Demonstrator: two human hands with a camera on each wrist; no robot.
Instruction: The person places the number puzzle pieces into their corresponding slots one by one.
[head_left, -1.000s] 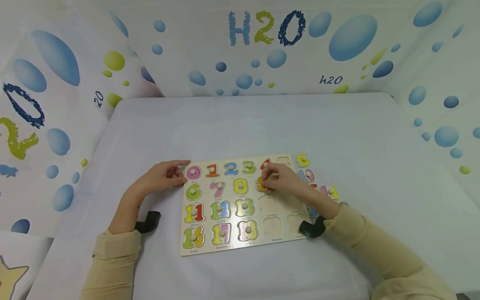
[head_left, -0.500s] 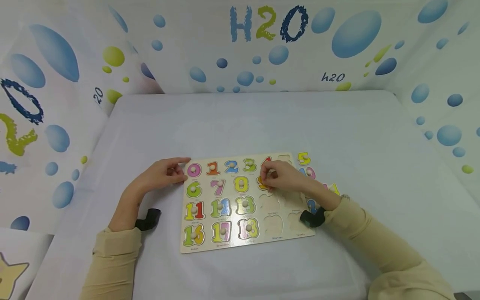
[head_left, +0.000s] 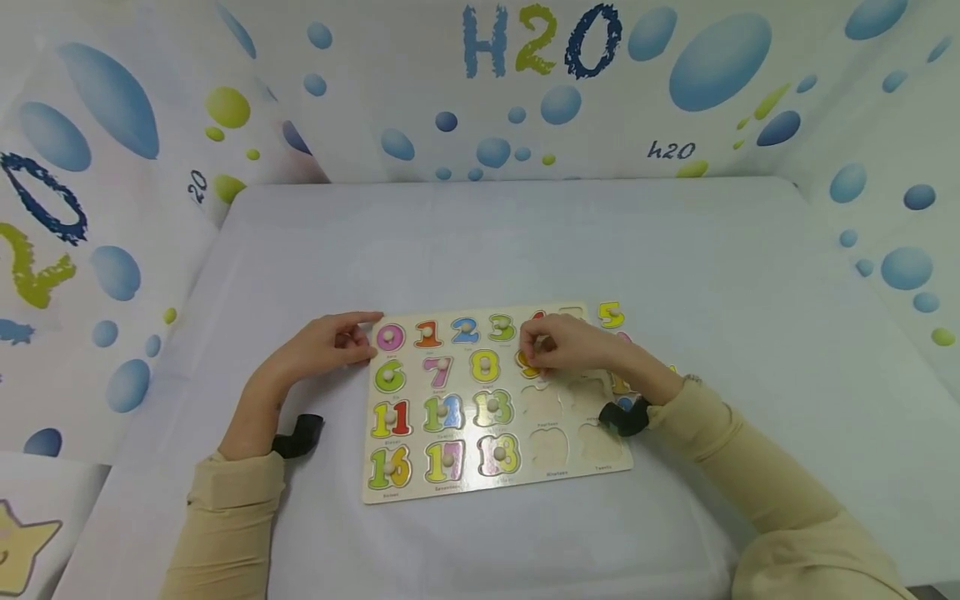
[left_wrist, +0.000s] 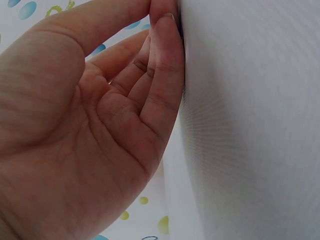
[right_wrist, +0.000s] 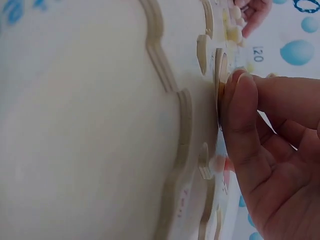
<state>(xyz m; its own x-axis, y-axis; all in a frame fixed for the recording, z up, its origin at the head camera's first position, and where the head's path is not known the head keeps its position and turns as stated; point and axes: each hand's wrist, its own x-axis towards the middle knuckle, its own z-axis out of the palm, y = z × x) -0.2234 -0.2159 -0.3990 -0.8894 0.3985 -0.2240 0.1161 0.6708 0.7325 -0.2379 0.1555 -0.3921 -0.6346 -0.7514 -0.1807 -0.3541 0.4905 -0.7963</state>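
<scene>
A wooden number puzzle board [head_left: 525,454] lies on the table, with knobbed number pieces in many of its recesses. My right hand [head_left: 573,342] pinches the yellow-orange number 9 piece [head_left: 525,364] between thumb and fingers, over the second row beside the yellow 8 [head_left: 485,366]. In the right wrist view this number piece [right_wrist: 219,92] stands a little tilted at the board's surface; its knob is hidden by the fingertips. My left hand [head_left: 326,346] is at the board's upper left corner, index finger stretched along the corner and thumb at the left edge, beside the pink 0 [head_left: 390,337].
Unfilled recesses show at the board's right, such as the one labelled nineteen [head_left: 550,448]. A loose yellow 5 piece [head_left: 611,315] lies off the board's upper right corner. Other loose pieces are partly hidden by the right forearm. A white cloth [head_left: 480,242] covers the table.
The right hand stays at the number 9 piece with small shifts, and its forearm now covers more of the loose pieces. The left hand keeps its place; the head view tilts slightly.
</scene>
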